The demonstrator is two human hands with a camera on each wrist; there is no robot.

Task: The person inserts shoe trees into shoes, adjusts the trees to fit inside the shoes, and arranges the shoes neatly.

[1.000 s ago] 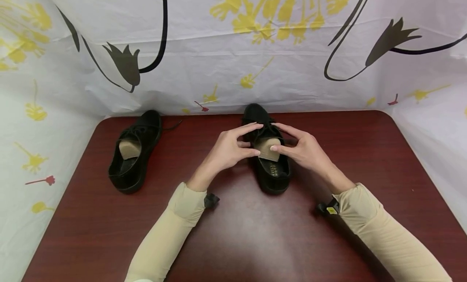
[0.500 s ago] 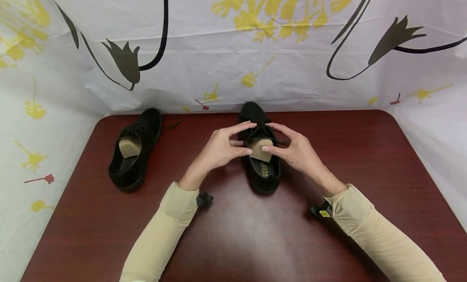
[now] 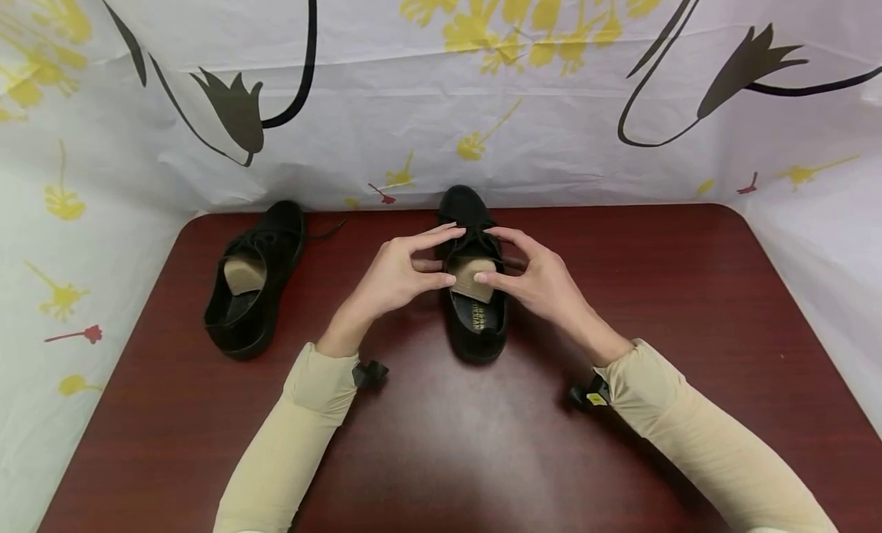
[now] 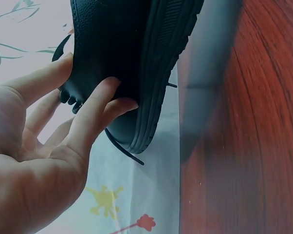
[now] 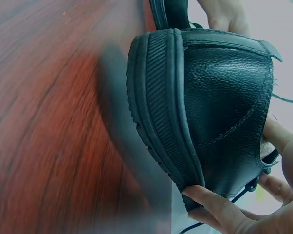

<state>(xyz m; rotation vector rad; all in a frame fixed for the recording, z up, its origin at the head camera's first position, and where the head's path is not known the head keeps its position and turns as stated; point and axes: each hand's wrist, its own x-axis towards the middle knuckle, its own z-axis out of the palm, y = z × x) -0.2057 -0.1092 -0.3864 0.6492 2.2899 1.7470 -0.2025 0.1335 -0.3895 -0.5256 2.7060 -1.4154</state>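
Both hands hold a black lace-up shoe (image 3: 480, 343) between them, its toe pointing at the back wall. My left hand (image 3: 403, 276) grips its left side, thumb at the opening and fingertips along the upper near the sole, as the left wrist view shows. On the opposite side my right hand (image 3: 540, 284) grips it the same way, with fingers (image 5: 212, 202) at the sole's edge. A beige piece (image 3: 468, 273) shows inside the opening between the thumbs. In the right wrist view the sole stands apart from its shadow on the tabletop.
A matching black shoe (image 3: 265, 318) stands at the left on the dark red table (image 3: 441, 456), toe to the back and a loose lace (image 3: 327, 230) beside it. White cloth (image 3: 386, 127) with printed flowers encloses the back and sides.
Both hands have moved left with the shoe between them, and slightly toward the back. The shoe at the left stays in its place.
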